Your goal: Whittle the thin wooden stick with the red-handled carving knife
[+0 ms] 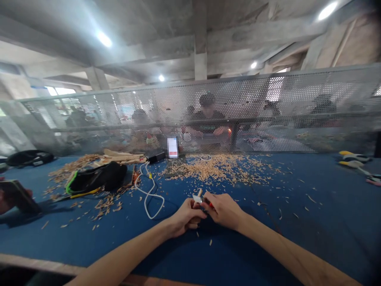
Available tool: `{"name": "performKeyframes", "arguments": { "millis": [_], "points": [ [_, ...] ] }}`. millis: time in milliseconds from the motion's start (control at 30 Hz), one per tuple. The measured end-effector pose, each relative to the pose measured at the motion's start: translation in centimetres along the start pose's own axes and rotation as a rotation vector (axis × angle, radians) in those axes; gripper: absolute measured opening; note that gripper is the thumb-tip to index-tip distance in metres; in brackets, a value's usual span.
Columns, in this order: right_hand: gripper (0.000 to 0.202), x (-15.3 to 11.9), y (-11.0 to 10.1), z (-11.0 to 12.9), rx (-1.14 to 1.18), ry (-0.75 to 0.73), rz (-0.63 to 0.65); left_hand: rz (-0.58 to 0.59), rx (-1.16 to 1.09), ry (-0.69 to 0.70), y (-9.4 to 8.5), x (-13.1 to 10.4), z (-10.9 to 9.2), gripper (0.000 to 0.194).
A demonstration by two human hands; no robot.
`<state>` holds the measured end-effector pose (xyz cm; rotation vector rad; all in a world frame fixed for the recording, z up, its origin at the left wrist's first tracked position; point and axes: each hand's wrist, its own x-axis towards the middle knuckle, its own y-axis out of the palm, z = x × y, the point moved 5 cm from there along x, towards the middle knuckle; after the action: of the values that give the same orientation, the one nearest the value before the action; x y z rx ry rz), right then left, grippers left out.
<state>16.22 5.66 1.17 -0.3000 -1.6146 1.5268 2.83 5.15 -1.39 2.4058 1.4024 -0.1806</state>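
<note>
Left hand: your one left hand (181, 219) was curled, fingers bent inward, around a small wooden piece (200, 192); the forearm reached up from the lower left.
Right hand: your one right hand (224, 208) was closed on a red-handled tool (211, 205), palm down, knuckles raised, the forearm slanting in from the lower right.
Wood and blade: the wooden piece stood up between your hands, above the blue tabletop (297, 206); a pale, flat, shiny blade (197, 198) lay against it.
Shavings: too many thin, curled wood shavings (212, 169) to count lay beyond your hands, with more to the left.
Cable: one smooth white cable (154, 195) looped left of your hands, near one boxy black adapter (156, 157).
Phone: one phone (172, 147) stood upright, screen lit.
Left side: one soft black pouch (102, 176) with green edging lay near one yellow-handled tool (86, 193) and several rough wood strips (122, 156).
Left edge: another person's hand (4, 201) held one dark, flat device (20, 196).
Right side: two yellow-tipped tools (353, 159) lay near the far right.
Beyond: perforated metal mesh (256, 103) crossed the view; several blurred people showed through it.
</note>
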Motion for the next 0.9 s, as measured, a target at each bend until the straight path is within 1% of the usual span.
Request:
{"name": "performKeyframes", "arguments": {
  "millis": [33, 100, 267, 400, 467, 500, 533, 633, 700, 733, 767, 800, 833, 900],
  "points": [
    [0.033, 0.1, 0.2, 0.7, -0.005, -0.007, 0.026, -0.001, 0.013, 0.0, 0.0, 0.0, 0.0, 0.053],
    [0.032, 0.2, 0.3, 1.2, -0.018, 0.0, 0.068, -0.013, 0.023, -0.01, 0.0, -0.1, 0.1, 0.055],
    [0.031, 0.2, -0.1, 0.3, -0.112, 0.008, 0.129, -0.025, 0.028, -0.026, 0.1, 0.1, 0.2, 0.059],
    [0.036, 0.4, -0.1, 0.1, -0.258, -0.037, 0.152, -0.055, 0.032, -0.033, -0.1, 0.2, 0.2, 0.063],
    [0.038, 0.7, -0.1, -0.5, -0.287, -0.053, 0.153, -0.056, 0.033, -0.043, -0.4, 0.2, 0.4, 0.066],
    [0.039, 0.9, -0.4, -1.4, -0.285, -0.02, 0.137, -0.054, 0.034, -0.05, -0.5, 0.2, 0.5, 0.067],
    [0.039, 1.0, -0.8, -2.8, -0.275, 0.045, 0.106, -0.045, 0.039, -0.06, -0.6, 0.2, 0.7, 0.068],
    [0.04, 0.3, -3.1, -8.7, -0.24, 0.35, -0.046, 0.004, 0.063, -0.085, -0.7, 0.2, 1.0, 0.069],
    [0.042, -0.6, -4.5, -12.0, -0.232, 0.487, -0.153, 0.01, 0.052, -0.07, -0.6, 0.3, 0.9, 0.068],
    [0.041, -1.0, -4.7, -13.0, -0.223, 0.519, -0.177, 0.001, 0.037, -0.059, -0.6, 0.4, 0.8, 0.068],
    [0.04, -1.2, -4.7, -13.3, -0.213, 0.523, -0.19, -0.005, 0.022, -0.052, -0.6, 0.5, 0.6, 0.068],
    [0.039, -1.3, -4.4, -13.0, -0.198, 0.498, -0.189, -0.006, 0.012, -0.05, -0.5, 0.5, 0.5, 0.068],
    [0.038, -1.2, -3.9, -12.1, -0.179, 0.447, -0.185, -0.005, 0.007, -0.054, -0.5, 0.6, 0.4, 0.068],
    [0.036, -0.7, -2.7, -9.0, -0.135, 0.309, -0.202, -0.006, 0.007, -0.065, -0.4, 0.5, 0.1, 0.069]
  ]
}}
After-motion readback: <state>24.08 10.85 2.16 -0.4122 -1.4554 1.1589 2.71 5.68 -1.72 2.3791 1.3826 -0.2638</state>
